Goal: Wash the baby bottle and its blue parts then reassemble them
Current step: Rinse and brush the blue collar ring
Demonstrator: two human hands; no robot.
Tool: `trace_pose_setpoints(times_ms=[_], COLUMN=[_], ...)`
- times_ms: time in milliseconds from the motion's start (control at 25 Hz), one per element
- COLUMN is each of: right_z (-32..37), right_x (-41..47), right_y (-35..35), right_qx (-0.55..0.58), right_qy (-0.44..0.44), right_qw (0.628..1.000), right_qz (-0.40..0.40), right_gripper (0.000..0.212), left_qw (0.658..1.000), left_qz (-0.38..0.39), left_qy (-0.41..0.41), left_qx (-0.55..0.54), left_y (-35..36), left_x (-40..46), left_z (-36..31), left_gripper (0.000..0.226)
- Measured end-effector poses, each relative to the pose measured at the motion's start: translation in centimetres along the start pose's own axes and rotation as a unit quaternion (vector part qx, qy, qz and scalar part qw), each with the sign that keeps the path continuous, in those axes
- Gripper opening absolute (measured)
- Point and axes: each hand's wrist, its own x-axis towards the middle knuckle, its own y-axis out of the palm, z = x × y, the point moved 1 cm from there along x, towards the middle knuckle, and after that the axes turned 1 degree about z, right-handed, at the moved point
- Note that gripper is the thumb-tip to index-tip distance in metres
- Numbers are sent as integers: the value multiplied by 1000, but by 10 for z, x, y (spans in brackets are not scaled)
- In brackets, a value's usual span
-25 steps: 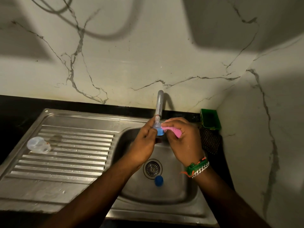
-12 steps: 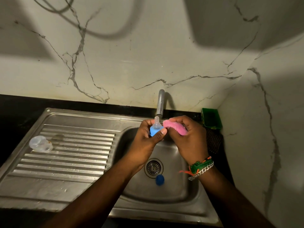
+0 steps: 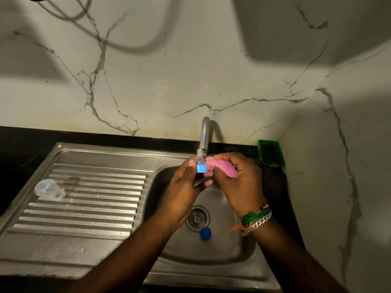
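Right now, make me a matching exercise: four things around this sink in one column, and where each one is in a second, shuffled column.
Things:
1. clear bottle
2. blue cap
3. pink sponge
4. green box

Places:
A. in the corner by the wall
B. lying on the ribbed drainboard
C. gripped in the right hand
D. in the basin, just below the drain

Pairs: 1-B, 2-D, 3-C, 4-A
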Motion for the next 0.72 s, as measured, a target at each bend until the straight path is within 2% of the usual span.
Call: trace_pose_setpoints(times_ms=[200, 360, 440, 600, 720], right_z=[-1, -4, -1, -11, -9], right_x=[-6, -1, -6, 4, 12], right_y=[2, -3, -4, -7, -6], right_qx=[-8, 5, 13, 60, 132], right_qy=[1, 27, 12, 76, 90], right_qw=[1000, 999, 1000, 995, 985], right_qz=[-27, -31, -12, 15, 65], right_gripper=[19, 18, 20, 18, 17], left_qw=[1000, 998, 996, 992, 989], left_qz=[5, 11, 39, 77, 107], left_qy=[2, -9, -3, -39, -62], left_qx=[-27, -68, -80, -87, -79], left_y=[3, 2, 2, 5, 10], left_x=[1, -1, -2, -6, -8], left_z=[2, 5, 4, 2, 0], left_gripper=[52, 43, 41, 46, 50])
